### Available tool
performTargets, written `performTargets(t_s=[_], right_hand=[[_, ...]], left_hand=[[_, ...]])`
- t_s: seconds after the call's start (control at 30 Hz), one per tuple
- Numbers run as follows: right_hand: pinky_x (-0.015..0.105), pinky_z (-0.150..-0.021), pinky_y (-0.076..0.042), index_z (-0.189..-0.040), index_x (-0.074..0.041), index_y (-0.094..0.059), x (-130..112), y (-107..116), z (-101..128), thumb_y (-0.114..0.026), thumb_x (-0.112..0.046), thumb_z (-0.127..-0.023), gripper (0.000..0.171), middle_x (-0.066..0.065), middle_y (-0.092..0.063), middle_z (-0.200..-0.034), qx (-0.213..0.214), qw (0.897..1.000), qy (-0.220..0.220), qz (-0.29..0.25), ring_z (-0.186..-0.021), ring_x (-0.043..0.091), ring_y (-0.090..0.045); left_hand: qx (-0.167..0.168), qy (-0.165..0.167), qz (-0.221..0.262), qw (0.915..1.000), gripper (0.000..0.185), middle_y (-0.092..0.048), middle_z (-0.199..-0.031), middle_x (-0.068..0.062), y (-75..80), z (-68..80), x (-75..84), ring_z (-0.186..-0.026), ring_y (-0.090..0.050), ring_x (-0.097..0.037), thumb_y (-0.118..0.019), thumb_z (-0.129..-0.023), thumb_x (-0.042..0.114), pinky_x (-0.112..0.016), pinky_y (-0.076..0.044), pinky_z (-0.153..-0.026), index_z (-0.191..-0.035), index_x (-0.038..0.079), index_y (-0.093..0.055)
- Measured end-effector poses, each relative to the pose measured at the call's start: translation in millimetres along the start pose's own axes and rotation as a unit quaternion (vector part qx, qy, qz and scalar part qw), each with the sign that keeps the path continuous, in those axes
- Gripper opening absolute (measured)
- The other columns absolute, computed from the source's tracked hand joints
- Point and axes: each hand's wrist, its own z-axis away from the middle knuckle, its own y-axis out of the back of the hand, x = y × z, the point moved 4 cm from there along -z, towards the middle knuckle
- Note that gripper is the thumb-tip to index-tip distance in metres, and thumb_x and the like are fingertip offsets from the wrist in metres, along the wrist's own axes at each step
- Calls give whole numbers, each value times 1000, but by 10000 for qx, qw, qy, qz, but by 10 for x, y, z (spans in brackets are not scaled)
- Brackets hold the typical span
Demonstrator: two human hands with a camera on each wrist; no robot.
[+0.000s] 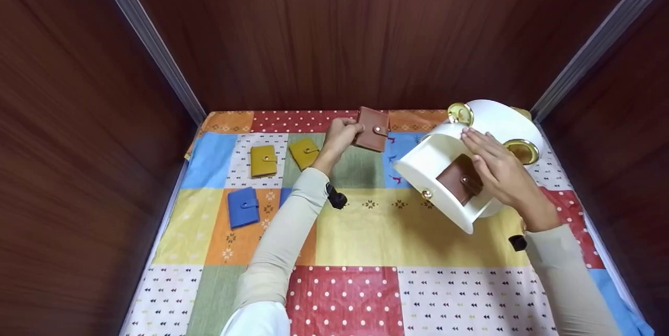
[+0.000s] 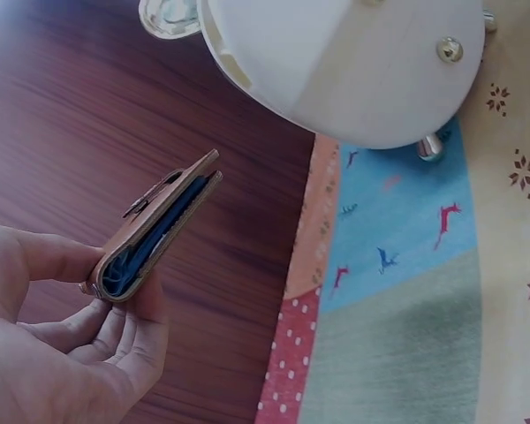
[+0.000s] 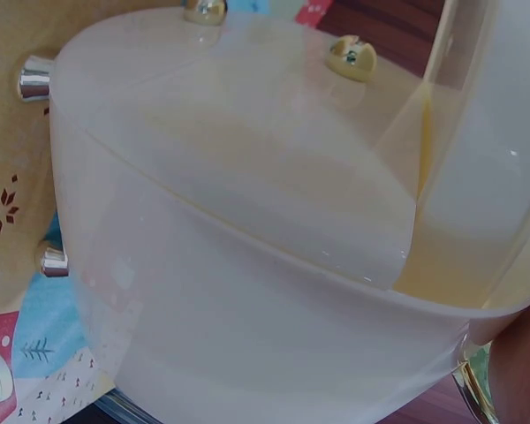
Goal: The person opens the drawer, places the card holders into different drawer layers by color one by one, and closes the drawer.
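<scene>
My left hand [image 1: 341,137] pinches a brown wallet [image 1: 372,129] between thumb and fingers, raised in front of the back wall. Seen edge-on in the left wrist view, the wallet [image 2: 155,221] is folded, with a blue lining and a snap strap. My right hand [image 1: 499,171] rests its straight fingers on the raised white lid of a white storage box [image 1: 449,205] with gold knobs. Another brown wallet [image 1: 460,179] lies inside its open compartment. The box's white shell [image 3: 247,256] fills most of the right wrist view, where the fingers are out of sight.
On the patchwork tablecloth [image 1: 355,231] to the left lie two yellow wallets, one upright [image 1: 263,161] and one slanted [image 1: 303,153]. Nearer sits a blue wallet [image 1: 243,207]; a second blue piece [image 1: 285,195] is mostly hidden by the left forearm. Brown wood panels [image 1: 334,33] enclose the table.
</scene>
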Motion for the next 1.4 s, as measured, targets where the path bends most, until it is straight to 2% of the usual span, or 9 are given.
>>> performTargets(t_s=[0.3, 0.8, 1.2, 1.4], right_hand=[[36, -135, -19, -156, -7, -53, 8, -5, 9, -49, -5, -108, 48, 12, -52, -162, 66, 10000, 48, -20, -151, 39, -47], [37, -135, -20, -155, -6, -54, 19, -23, 17, -49, -3, -107, 48, 14, -53, -161, 143, 9998, 97, -86, -150, 41, -49], [35, -134, -20, -155, -6, -54, 27, -31, 10, -49, -3, -107, 48, 15, -53, -161, 175, 9998, 87, -100, -149, 42, -49], [35, -135, -20, -154, -6, -55, 23, -25, 4, -48, -4, -108, 46, 15, -54, -160, 156, 9998, 26, -118, -149, 42, -49]], left_hand=[[-126, -153, 142, 9997, 21, -69, -88, -5, -70, 50, 174, -78, -64, -13, -64, -96, 7, -23, -52, -68, -107, -8, -74], [-465, -235, 562, 9971, 30, -66, -96, -8, -274, 186, 407, -82, -65, -13, -66, -96, 4, -23, -55, -70, -120, -13, -68], [-820, -191, 769, 9935, 33, -67, -98, -10, -453, 288, 491, -82, -68, -14, -64, -96, 3, -24, -60, -70, -125, -14, -65], [-1005, -180, 846, 9912, 31, -67, -95, -8, -545, 338, 526, -79, -67, -13, -66, -95, 3, -23, -60, -71, -120, -14, -67]])
